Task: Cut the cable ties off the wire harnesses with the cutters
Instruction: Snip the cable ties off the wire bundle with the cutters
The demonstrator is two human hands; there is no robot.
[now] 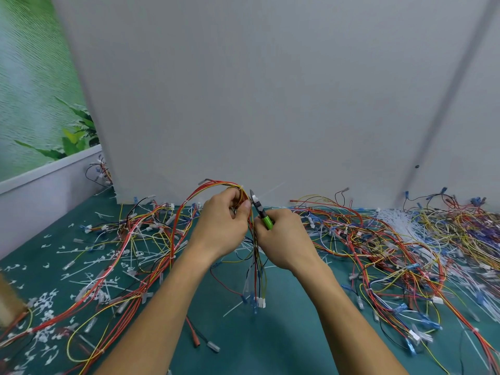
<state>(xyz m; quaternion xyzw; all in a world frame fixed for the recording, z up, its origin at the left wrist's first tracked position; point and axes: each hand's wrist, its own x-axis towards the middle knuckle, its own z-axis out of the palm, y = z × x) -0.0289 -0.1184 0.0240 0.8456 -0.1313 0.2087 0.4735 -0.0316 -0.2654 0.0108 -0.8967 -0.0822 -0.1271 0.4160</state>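
My left hand [224,226] grips a wire harness [211,189] of red, yellow and orange wires, lifted above the green mat. The bundle arches up and left from my fingers, and its loose ends with white and blue connectors [257,301] hang down below. My right hand [286,239] holds the green-handled cutters [261,211], whose metal jaws point up against the bundle just right of my left thumb. A thin white cable tie tail [273,189] sticks out to the upper right from the jaws. Whether the jaws are closed on the tie is not clear.
The green mat [270,342] is strewn with more harnesses, heaped at left [130,239] and right [392,253]. Cut white tie pieces [48,301] litter the left side. A grey wall panel [270,104] stands close behind the hands. A brown object [8,299] sits at the left edge.
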